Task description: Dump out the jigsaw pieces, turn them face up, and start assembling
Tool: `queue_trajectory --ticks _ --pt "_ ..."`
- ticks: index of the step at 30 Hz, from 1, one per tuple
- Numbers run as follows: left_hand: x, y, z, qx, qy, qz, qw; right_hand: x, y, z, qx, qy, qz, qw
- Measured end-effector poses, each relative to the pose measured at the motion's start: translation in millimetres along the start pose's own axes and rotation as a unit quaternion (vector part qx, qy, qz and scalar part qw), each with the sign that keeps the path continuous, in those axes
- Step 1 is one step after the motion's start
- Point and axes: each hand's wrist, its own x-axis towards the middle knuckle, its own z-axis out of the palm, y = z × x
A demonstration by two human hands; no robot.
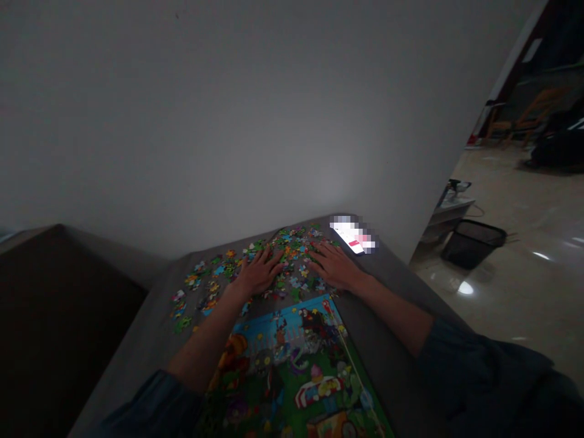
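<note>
A brightly printed puzzle picture (296, 365) lies closest to the wearer on a grey tabletop (392, 340) in a dim room. Beyond it, at 12 o'clock, loose jigsaw pieces (205, 286) are scattered across the surface. The left hand (258, 274) and right hand (335, 266) rest palm-down on the pieces, fingers spread flat, grasping nothing. A lit phone (349, 237) sits at 1 o'clock of the right hand; a dark bin (474, 242) stands on the floor at 3 o'clock.

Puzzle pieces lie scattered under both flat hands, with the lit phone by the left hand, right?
No. The head view shows the lit phone by the right hand, not the left hand; both hands lie flat on the scattered puzzle pieces.
</note>
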Motion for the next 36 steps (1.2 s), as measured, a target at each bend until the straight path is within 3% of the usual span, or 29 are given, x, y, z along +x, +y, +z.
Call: queue_trajectory --ticks 5,9,14,18,23,29,34,36 --pt "3 7 -7.1 0.000 0.018 0.001 1.000 18 -2 -9 0.009 -0.023 0.003 1.000" --pt "-1 -1 -21.7 -0.013 0.038 -0.016 0.999 47 -15 -8 0.013 -0.061 -0.015 0.998" --pt "-52 -25 -40.1 -0.041 0.029 -0.001 0.999 56 -16 2 0.014 -0.112 -0.019 0.993" --pt "-119 -21 -36.6 -0.077 -0.002 0.042 0.996 44 -5 1 0.007 -0.134 0.005 0.991" --pt "-172 16 -12.8 -0.150 -0.045 0.101 0.982 9 -20 -8 -0.001 -0.124 -0.007 0.992" --pt "-181 36 14.2 -0.159 -0.069 0.119 0.978 -48 -45 -9 0.037 -0.108 -0.102 0.988" --pt "-179 29 19.9 -0.168 -0.046 0.126 0.977 -53 -48 -16 0.038 -0.145 -0.116 0.982" --pt "-178 23 19.0 -0.167 -0.010 0.129 0.977 -52 -51 -21 0.035 -0.140 -0.130 0.981"
